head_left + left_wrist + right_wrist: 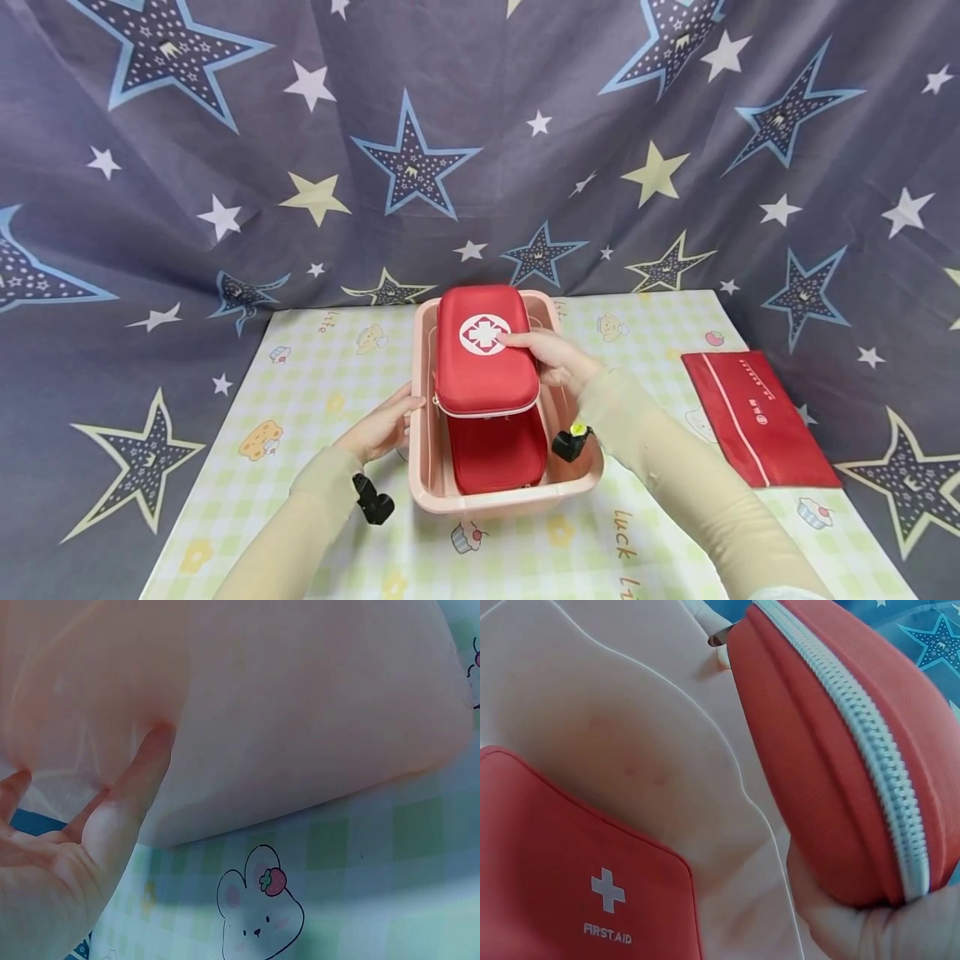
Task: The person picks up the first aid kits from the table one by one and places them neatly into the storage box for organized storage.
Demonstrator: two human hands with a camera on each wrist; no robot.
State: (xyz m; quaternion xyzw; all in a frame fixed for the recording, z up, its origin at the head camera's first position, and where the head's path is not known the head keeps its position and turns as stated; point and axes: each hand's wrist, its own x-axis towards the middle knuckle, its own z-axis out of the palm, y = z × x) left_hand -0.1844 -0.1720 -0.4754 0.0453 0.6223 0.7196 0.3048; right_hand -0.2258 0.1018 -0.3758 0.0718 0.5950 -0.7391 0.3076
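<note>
A red zippered first aid case (483,379), with a white cross in a circle, is held over a pink plastic bin (510,502). My right hand (558,358) grips it by its right side, thumb on the top. Its pale zipper (877,761) fills the right of the right wrist view. Below, inside the bin, lies a second red case (498,454), partly hidden by the first; a small cross and "FIRST AID" show on it. My left hand (382,425) touches the bin's left side. In the left wrist view its straight thumb (142,780) presses the outer wall.
To the right lies a flat red pouch (761,421) with a white stripe. A green checked tablecloth (300,492) with cartoon prints covers the table. Behind hangs a dark blue star-patterned curtain (450,75).
</note>
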